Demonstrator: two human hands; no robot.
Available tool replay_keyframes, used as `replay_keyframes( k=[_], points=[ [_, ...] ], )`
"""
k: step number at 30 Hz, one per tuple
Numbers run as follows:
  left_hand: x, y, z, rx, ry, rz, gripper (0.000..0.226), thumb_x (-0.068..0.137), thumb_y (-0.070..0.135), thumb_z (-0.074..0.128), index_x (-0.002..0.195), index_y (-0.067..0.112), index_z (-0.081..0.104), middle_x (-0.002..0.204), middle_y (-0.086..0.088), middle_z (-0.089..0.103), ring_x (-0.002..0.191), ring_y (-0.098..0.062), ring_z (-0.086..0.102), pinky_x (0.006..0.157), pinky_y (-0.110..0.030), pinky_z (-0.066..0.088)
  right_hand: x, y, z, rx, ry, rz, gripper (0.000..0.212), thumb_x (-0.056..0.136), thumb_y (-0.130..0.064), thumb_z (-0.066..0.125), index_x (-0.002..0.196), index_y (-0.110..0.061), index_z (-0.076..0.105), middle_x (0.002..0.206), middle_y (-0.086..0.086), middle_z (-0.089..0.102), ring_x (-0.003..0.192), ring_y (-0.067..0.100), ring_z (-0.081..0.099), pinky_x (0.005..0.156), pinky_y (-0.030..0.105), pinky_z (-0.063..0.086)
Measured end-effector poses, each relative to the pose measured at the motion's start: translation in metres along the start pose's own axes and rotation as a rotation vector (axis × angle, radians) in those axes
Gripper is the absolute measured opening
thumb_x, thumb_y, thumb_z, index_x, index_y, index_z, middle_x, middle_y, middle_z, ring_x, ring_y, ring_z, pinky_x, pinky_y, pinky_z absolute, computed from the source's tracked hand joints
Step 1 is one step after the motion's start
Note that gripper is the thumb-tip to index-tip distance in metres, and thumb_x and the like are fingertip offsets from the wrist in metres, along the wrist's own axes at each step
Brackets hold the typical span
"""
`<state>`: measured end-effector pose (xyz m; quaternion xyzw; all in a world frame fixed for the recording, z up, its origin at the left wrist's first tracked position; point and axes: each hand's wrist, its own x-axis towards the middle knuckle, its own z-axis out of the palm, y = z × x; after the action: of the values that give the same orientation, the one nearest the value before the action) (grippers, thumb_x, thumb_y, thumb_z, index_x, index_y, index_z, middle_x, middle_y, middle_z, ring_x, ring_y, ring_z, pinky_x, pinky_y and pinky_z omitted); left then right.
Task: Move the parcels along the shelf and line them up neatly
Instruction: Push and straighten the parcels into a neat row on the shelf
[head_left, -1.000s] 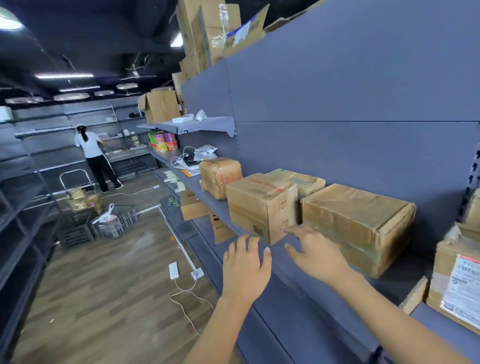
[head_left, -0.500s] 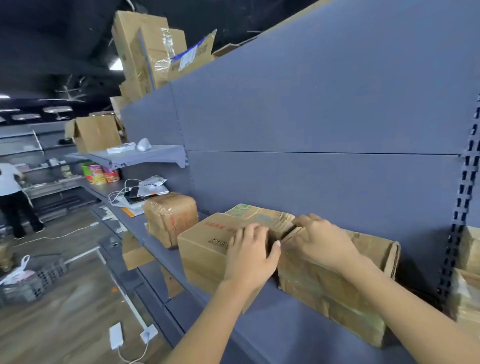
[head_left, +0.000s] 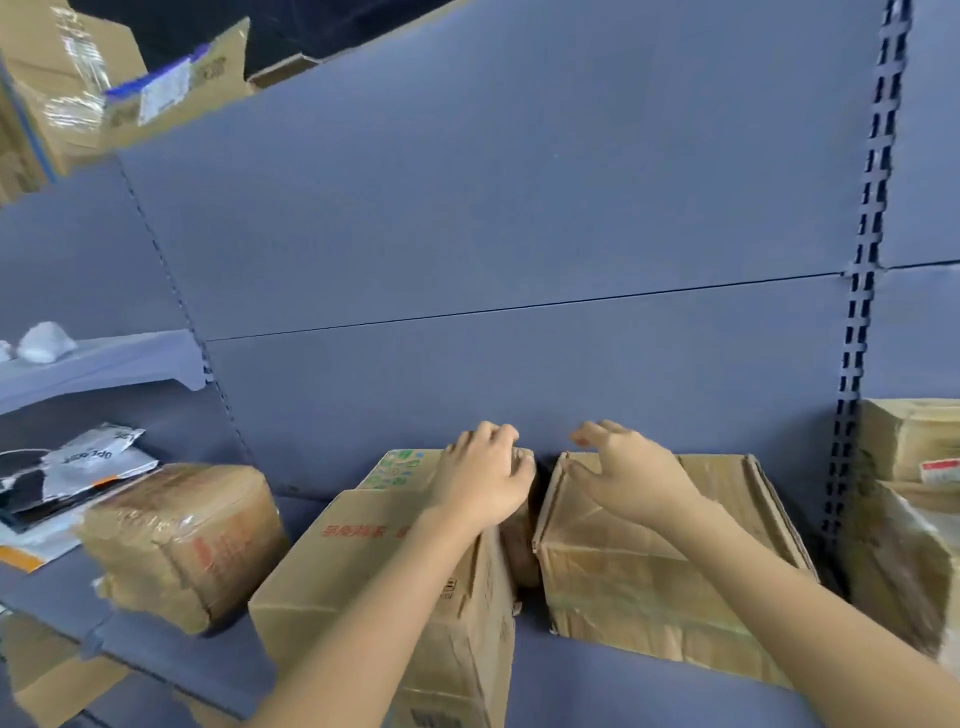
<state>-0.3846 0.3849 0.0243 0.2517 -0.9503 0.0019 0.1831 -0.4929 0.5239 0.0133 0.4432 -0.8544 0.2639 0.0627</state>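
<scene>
1. Left hand (head_left: 483, 480) is on the green-labelled parcel (head_left: 397, 467), just below centre at 6 o'clock. Its fingers curl over the parcel's far right top corner and grip it.
2. That parcel sits at the rear of the shelf (head_left: 597, 691), up against the blue back panel (head_left: 519, 208).
3. Right hand (head_left: 631, 475), at 5 o'clock, has its fingers spread and bent like a claw, grasping nothing. Its thumb is down by the top left edge of the wide parcel (head_left: 654, 577); I cannot tell whether it touches.
4. Red-printed parcel (head_left: 363, 566) stands directly in front of the green-labelled one and under the left forearm, close to the shelf's front edge. A narrow gap parts it from the wide parcel.
5. Over at 8 o'clock, the taped parcel (head_left: 182, 540) stands on the same shelf, apart from the red-printed one.
6. At 3 to 4 o'clock, past the slotted upright (head_left: 857, 364), there are stacked parcels (head_left: 904, 530), one with a white-and-red label.
7. At 9 o'clock the mailer bags (head_left: 78, 467) lie flat. Above them the upper shelf (head_left: 114, 358) carries a white lump (head_left: 44, 340).
8. At 11 o'clock, cartons (head_left: 67, 78) sit on top of the unit.
</scene>
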Motion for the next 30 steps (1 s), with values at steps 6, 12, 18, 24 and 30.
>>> replay_keyframes(
  k=[6, 12, 18, 24, 30],
  points=[
    [0.038, -0.036, -0.005, -0.349, -0.158, -0.087, 0.038, 0.095, 0.042, 0.040, 0.127, 0.023, 0.048, 0.134, 0.002, 0.046, 0.122, -0.019, 0.045, 0.096, -0.034, 0.039, 0.010, -0.022, 0.024, 0.080, 0.049, 0.099, 0.047, 0.095, -0.052, 0.042, 0.131, -0.022, 0.049, 0.123, -0.002, 0.061, 0.115, 0.022, 0.056, 0.095, 0.038, 0.044],
    [0.046, -0.116, 0.006, -0.385, -0.050, -0.445, 0.040, 0.093, 0.033, 0.041, 0.130, 0.018, 0.045, 0.129, -0.007, 0.046, 0.112, -0.030, 0.052, 0.094, -0.043, 0.045, 0.028, -0.044, 0.043, 0.070, -0.059, 0.205, 0.051, 0.098, -0.054, 0.026, 0.132, -0.021, 0.045, 0.122, 0.002, 0.063, 0.126, 0.028, 0.046, 0.104, 0.043, 0.032],
    [0.043, -0.142, 0.016, -0.266, -0.144, -0.678, 0.043, 0.094, 0.039, 0.038, 0.129, 0.014, 0.042, 0.132, -0.008, 0.049, 0.120, -0.029, 0.048, 0.092, -0.037, 0.038, 0.022, -0.047, 0.071, -0.143, -0.287, 0.136, 0.063, 0.097, -0.055, 0.028, 0.151, -0.026, 0.015, 0.144, 0.001, 0.045, 0.146, 0.029, 0.004, 0.117, 0.046, 0.002],
    [0.041, -0.147, 0.018, -0.224, -0.201, -0.655, 0.040, 0.097, 0.040, 0.031, 0.126, 0.013, 0.040, 0.122, -0.006, 0.057, 0.112, -0.025, 0.055, 0.079, -0.032, 0.040, 0.025, -0.045, 0.067, -0.149, -0.270, 0.111, 0.077, 0.083, -0.032, 0.054, 0.151, -0.024, 0.016, 0.138, -0.001, 0.047, 0.146, 0.027, 0.006, 0.117, 0.042, 0.003],
    [0.037, -0.148, 0.013, -0.365, 0.005, -0.628, 0.042, 0.095, 0.041, 0.042, 0.130, 0.018, 0.044, 0.127, -0.006, 0.057, 0.117, -0.029, 0.052, 0.086, -0.035, 0.041, 0.028, -0.033, 0.069, 0.025, -0.128, 0.074, 0.068, 0.086, -0.036, 0.061, 0.146, -0.025, 0.030, 0.129, -0.002, 0.055, 0.137, 0.019, 0.034, 0.117, 0.039, 0.012]
  ],
)
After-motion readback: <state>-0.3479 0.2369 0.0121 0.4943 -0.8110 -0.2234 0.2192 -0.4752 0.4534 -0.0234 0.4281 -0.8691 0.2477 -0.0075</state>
